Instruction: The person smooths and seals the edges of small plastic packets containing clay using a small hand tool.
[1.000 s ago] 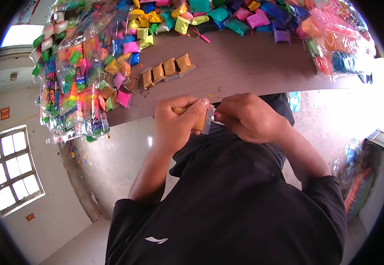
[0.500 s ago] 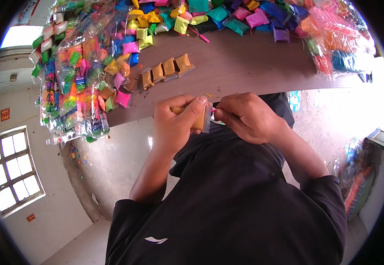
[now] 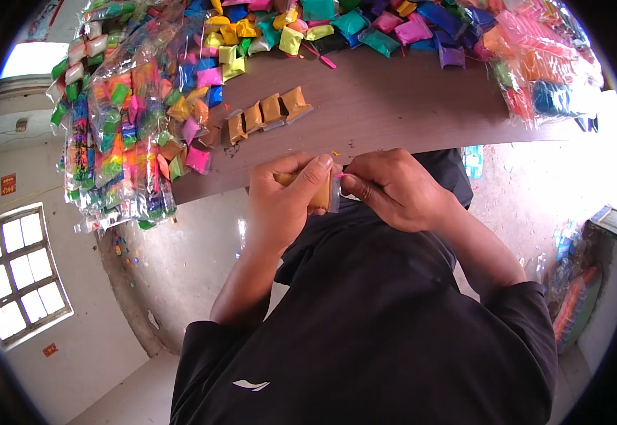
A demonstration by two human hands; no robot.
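My left hand [image 3: 285,195] is closed around a brown packet in a clear wrapper [image 3: 324,193], thumb lying on top. The wrapper's clear edge sticks out toward the right. My right hand [image 3: 397,190] is closed in a pinch on a thin pink strip [image 3: 343,175], whose tip touches or lies right beside that edge; most of the strip is hidden by the fingers. Both hands are just off the table's near edge, above my lap. Beyond them on the table lies a row of several similar brown packets [image 3: 271,110].
The brown table [image 3: 407,99] carries a heap of colourful packets [image 3: 351,23] along its far side. Clear bags of packets [image 3: 127,113] pile up at the left, and more bags [image 3: 546,64] stand at the right. Another pink strip [image 3: 328,62] lies near the heap.
My right hand has shifted very slightly left, and the pink strip's visible end is tilted a little differently. My left hand keeps the packet in nearly the same place.
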